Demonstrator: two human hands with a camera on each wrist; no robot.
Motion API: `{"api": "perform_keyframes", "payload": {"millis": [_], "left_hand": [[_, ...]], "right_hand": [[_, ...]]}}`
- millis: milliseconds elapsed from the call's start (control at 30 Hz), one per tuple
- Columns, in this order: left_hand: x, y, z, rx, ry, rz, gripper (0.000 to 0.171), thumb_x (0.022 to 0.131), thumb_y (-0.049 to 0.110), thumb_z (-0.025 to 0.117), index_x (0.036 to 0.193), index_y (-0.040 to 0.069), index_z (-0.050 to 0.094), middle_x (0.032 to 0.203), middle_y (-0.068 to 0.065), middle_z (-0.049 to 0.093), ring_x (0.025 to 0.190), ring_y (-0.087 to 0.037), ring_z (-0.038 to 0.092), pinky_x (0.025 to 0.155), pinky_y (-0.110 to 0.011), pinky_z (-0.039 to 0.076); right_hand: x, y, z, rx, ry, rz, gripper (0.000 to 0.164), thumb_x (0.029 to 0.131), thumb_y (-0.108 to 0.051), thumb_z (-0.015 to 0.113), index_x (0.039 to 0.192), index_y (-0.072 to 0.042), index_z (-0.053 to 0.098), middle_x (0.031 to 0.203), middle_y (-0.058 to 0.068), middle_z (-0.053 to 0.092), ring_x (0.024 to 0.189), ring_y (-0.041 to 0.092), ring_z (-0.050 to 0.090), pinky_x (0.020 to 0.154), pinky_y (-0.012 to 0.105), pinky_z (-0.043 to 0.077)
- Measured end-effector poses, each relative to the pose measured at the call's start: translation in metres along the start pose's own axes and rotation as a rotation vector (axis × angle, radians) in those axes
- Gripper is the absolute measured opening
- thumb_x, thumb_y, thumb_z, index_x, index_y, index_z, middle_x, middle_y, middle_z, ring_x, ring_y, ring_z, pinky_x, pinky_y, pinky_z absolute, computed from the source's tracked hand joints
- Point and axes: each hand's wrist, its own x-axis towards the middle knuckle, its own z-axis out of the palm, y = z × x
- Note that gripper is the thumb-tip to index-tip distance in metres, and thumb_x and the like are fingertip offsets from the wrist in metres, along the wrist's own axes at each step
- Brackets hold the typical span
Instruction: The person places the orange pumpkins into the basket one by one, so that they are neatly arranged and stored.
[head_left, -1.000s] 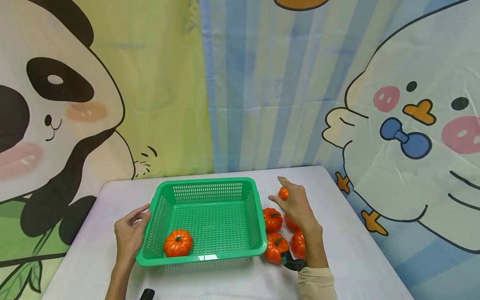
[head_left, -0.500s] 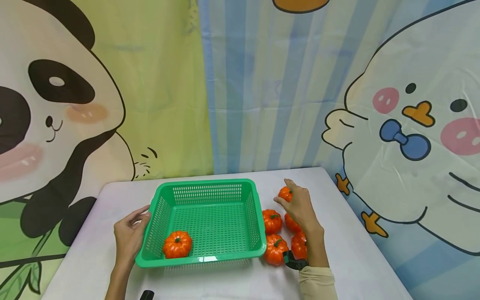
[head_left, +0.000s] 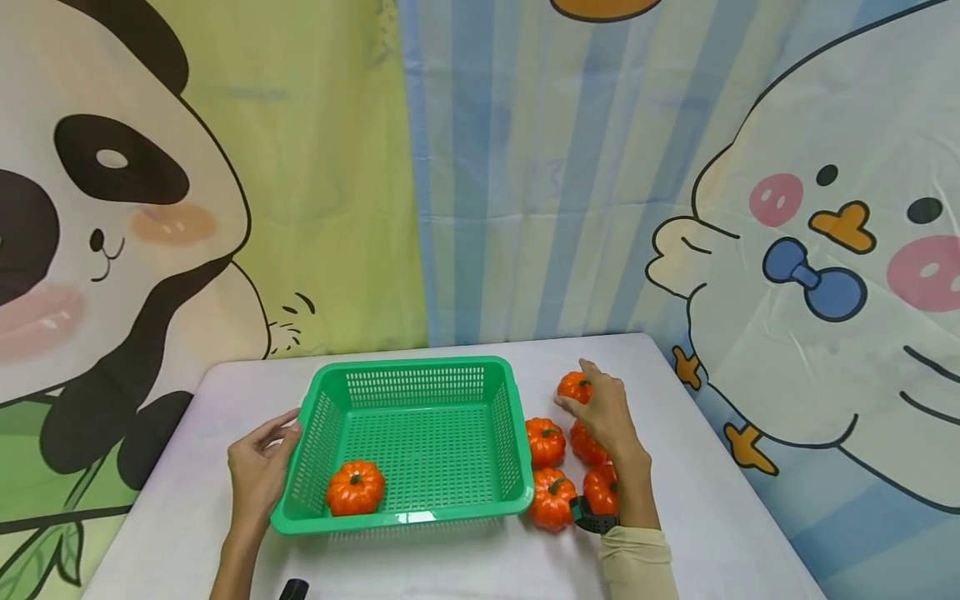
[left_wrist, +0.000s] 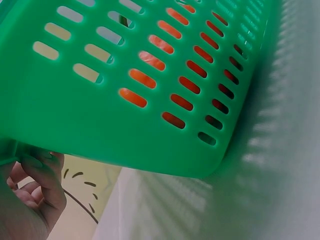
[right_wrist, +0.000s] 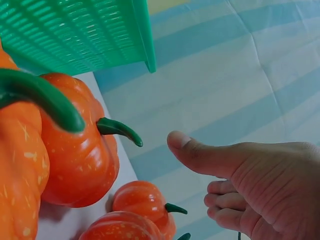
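A green plastic basket (head_left: pixel 420 442) with slotted walls stands on the table, with one orange toy pumpkin (head_left: pixel 356 488) inside at its near left. My left hand (head_left: pixel 258 471) grips the basket's left rim; in the left wrist view its curled fingers (left_wrist: pixel 46 177) are at the rim. To the basket's right, my right hand (head_left: pixel 609 414) is beside a small pumpkin (head_left: pixel 573 387), thumb and index finger spread apart. The right wrist view shows the thumb (right_wrist: pixel 205 156) extended and nothing held. Several more pumpkins (head_left: pixel 552 500) sit close together between the basket and my right forearm.
The white-covered table (head_left: pixel 720 533) ends at a hanging cloth backdrop (head_left: pixel 510 208) with cartoon animals. A black object (head_left: pixel 295 589) lies at the near edge, left of centre. A dark band (head_left: pixel 594 518) circles my right wrist.
My right hand has shifted slightly to the right, uncovering more of the small far pumpkin. The left hand and the basket have stayed in place.
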Motion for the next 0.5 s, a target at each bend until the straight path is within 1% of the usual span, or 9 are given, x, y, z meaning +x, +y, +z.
{"api": "perform_keyframes", "payload": {"millis": [233, 367, 500], "left_hand": [[0.0, 0.0, -0.001, 0.01, 0.01, -0.002, 0.033, 0.105, 0.016, 0.074, 0.134, 0.002, 0.077, 0.089, 0.016, 0.075, 0.067, 0.004, 0.074, 0.064, -0.014, 0.058], [0.0, 0.0, 0.0, 0.001, 0.009, 0.003, 0.032, 0.105, 0.016, 0.074, 0.134, 0.002, 0.077, 0.087, 0.017, 0.074, 0.066, 0.003, 0.074, 0.064, -0.014, 0.059], [0.0, 0.0, 0.0, -0.006, 0.005, 0.01, 0.032, 0.105, 0.015, 0.074, 0.134, 0.002, 0.077, 0.087, 0.017, 0.074, 0.066, 0.002, 0.074, 0.063, -0.014, 0.059]], "right_hand": [[0.002, 0.008, 0.003, 0.012, -0.007, 0.023, 0.086, 0.087, -0.018, 0.095, 0.154, 0.014, 0.052, 0.152, 0.038, 0.056, 0.138, 0.054, 0.06, 0.114, 0.064, 0.051], [0.003, 0.011, 0.001, -0.004, -0.007, 0.07, 0.087, 0.088, -0.018, 0.094, 0.155, 0.014, 0.049, 0.15, 0.039, 0.058, 0.138, 0.055, 0.06, 0.114, 0.064, 0.051], [0.004, 0.013, 0.001, -0.011, -0.014, 0.096, 0.087, 0.089, -0.018, 0.093, 0.156, 0.014, 0.048, 0.15, 0.038, 0.058, 0.138, 0.055, 0.059, 0.115, 0.064, 0.05]]}}
